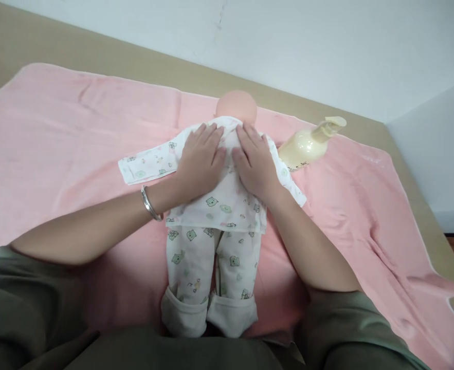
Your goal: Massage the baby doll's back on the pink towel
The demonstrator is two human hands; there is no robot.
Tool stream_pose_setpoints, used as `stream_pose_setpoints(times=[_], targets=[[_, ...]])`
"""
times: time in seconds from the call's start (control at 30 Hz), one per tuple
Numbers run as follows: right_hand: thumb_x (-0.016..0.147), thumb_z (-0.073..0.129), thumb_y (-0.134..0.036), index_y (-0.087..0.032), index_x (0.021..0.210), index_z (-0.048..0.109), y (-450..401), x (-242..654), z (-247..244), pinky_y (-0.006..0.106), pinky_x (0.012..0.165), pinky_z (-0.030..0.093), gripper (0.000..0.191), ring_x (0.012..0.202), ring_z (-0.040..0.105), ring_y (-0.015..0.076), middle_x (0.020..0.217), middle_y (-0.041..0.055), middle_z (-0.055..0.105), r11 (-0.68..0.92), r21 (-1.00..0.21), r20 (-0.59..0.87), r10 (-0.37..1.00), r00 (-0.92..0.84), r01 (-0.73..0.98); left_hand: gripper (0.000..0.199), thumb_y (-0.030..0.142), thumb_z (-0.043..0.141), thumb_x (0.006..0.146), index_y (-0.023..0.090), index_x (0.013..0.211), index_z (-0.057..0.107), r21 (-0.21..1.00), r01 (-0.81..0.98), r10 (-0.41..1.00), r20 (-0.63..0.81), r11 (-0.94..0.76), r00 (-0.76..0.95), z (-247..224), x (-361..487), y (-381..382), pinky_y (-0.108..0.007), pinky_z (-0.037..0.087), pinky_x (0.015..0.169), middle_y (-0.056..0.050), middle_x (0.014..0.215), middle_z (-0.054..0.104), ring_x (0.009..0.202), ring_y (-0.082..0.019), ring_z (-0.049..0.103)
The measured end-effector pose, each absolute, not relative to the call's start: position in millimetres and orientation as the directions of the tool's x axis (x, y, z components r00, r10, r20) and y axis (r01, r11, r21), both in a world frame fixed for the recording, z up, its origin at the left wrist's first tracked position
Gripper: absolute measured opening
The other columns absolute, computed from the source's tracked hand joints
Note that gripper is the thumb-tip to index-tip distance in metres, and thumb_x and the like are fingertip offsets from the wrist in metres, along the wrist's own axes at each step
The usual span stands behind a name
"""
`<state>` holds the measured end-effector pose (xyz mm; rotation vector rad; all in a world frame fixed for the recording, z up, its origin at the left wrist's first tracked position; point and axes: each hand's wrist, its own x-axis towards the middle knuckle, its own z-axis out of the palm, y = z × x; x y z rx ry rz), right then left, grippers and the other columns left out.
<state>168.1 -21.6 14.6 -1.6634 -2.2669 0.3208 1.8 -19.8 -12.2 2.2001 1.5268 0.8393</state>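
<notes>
A baby doll (236,106) lies face down, its bald head toward the wall. It wears a white printed top (215,208) and matching trousers (192,262) with rolled-up cuffs. My left hand (200,162) rests flat on the left side of the doll's upper back, fingers stretched toward its neck. On the right side of the back lies my right hand (256,163), also flat, with its thumb close to the left thumb. Neither hand grips the cloth. The doll's face and hands are hidden.
Beneath the doll spreads a pink blanket (111,128) over a wooden table (107,54). A cream pump bottle (304,147) lies tilted beside the doll's right-hand sleeve. White walls (288,46) border the table at the back and right.
</notes>
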Motion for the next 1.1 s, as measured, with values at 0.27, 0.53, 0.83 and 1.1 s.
stream_pose_setpoints(times=[0.27,0.53,0.83,1.1], targets=[[0.107,0.033,-0.032,-0.008,0.165,0.035,-15.3,171.4,12.7,0.059,0.139,0.013,0.063,0.168,0.023,0.0293,0.177,0.0145,0.029,0.234,-0.385,0.121,0.972,-0.203,0.893,0.061,0.034,0.043,0.105,0.019,0.164,0.036,0.589,0.720,0.931,0.231,-0.366,0.283,-7.8,9.5,-38.0,-0.060,0.006,0.139,-0.010,0.178,0.025,0.168,-0.033,0.014],[0.104,0.038,-0.027,-0.002,0.163,0.039,-68.2,140.1,13.3,0.060,0.138,0.019,0.064,0.167,0.022,0.0386,0.174,0.0219,0.032,0.355,-0.215,0.226,0.924,-0.307,0.910,0.054,0.041,0.042,0.104,0.018,0.151,0.055,0.648,0.641,0.907,0.358,-0.411,0.219,-32.6,-12.3,10.2,-0.050,0.027,0.137,-0.012,0.162,0.053,0.156,-0.030,0.044],[0.103,0.039,-0.026,-0.009,0.164,0.039,-52.4,147.3,16.8,0.058,0.141,0.011,0.064,0.168,0.022,0.0279,0.177,0.0107,0.031,0.437,-0.264,0.167,0.899,-0.406,0.860,0.048,0.036,0.039,0.104,0.018,0.142,0.062,0.635,0.637,0.883,0.440,-0.436,0.166,-37.0,-8.9,7.5,-0.048,0.038,0.133,-0.011,0.152,0.063,0.146,-0.028,0.055],[0.104,0.041,-0.032,-0.021,0.161,0.044,-58.4,168.6,56.3,0.063,0.135,0.026,0.058,0.167,0.023,0.0323,0.178,0.0066,0.030,0.411,-0.394,0.235,0.910,-0.342,0.822,0.053,0.036,0.038,0.101,0.013,0.143,0.061,0.631,0.650,0.891,0.418,-0.424,0.176,-29.0,-7.1,2.3,-0.048,0.041,0.131,-0.014,0.152,0.062,0.146,-0.030,0.055]])
